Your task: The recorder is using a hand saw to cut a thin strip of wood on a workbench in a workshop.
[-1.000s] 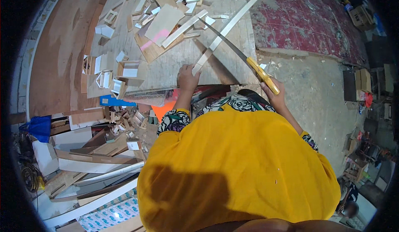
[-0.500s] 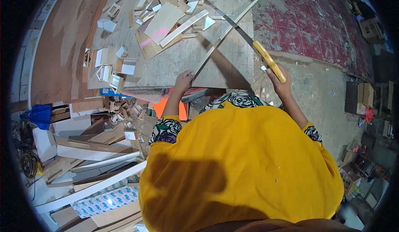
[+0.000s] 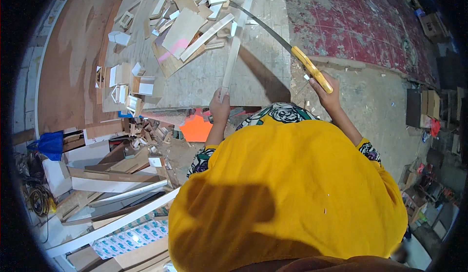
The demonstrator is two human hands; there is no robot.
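Observation:
My left hand is closed round the near end of a long, thin wooden strip, which points away from me over the worktable. In my right hand is the yellow handle of a handsaw, held past the table's right side. Its dark, narrow blade slants up and left, and its tip lies near or over the far part of the strip; whether they touch I cannot tell. Left of the strip lie a loose pale board with a pink mark and a narrow batten.
Small white-and-wood block pieces sit at the table's left part, with several offcuts heaped farther back. A large brown panel stands left. Scrap boards pile up at lower left. Worn red flooring lies beyond the table at right.
The strip has swung left at its far end and now points more straight away from me. My left hand has turned with it. The saw has shifted slightly left.

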